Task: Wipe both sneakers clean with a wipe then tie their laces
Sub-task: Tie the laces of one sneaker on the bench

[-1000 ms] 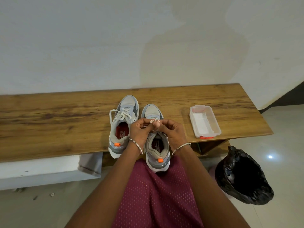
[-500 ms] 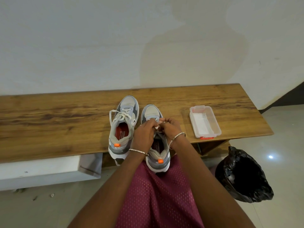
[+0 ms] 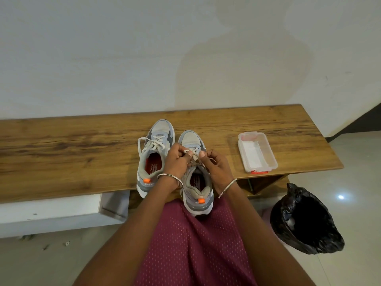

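Right hand (image 3: pixel 218 169) has pulled back a bit toward frame bottom since 0.5 s ago, and the thumbs are now slightly apart. Left hand (image 3: pixel 175 162) and right hand both have curled fingers (image 3: pixel 181 150) pinching the white laces (image 3: pixel 193 156) of the sneaker (image 3: pixel 198 193) at frame centre. Its heel hangs over the tabletop (image 3: pixel 72 151) edge above a maroon lap. Other sneaker (image 3: pixel 153 164) sits just left, touching or nearly so, with a lace loop out to its left. Clear plastic box (image 3: pixel 257 153) is right of centre on the tabletop. Black bag (image 3: pixel 305 221) is on the floor, lower right.
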{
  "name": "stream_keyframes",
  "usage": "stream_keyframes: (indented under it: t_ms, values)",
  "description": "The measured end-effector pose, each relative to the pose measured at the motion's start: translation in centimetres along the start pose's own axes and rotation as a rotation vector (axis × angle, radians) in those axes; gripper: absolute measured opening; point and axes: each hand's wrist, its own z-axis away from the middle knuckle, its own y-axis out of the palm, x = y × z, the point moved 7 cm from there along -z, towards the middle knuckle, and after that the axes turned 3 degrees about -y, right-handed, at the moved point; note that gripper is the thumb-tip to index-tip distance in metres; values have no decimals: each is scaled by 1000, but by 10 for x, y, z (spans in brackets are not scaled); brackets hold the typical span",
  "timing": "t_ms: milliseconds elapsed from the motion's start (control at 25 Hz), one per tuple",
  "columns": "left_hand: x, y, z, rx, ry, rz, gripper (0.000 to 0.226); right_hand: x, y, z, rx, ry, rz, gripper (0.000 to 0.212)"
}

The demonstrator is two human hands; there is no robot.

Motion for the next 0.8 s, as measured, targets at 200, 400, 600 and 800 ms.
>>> stream_keyframes:
  t_ms: [200,400,600,800]
  values:
    - [-4,5,6,31,-74,168,15,18,8,7,11,-141,303,36]
    - [12,2,1,-73,-123,268,17,-5,0,4,-42,54,-71,36]
    - [27,-5,9,-395,-63,272,15,-21,-6,9,-211,232,-676,25]
    - [24,-6,14,-527,-11,301,15,-41,-5,14,-360,309,-1088,29]
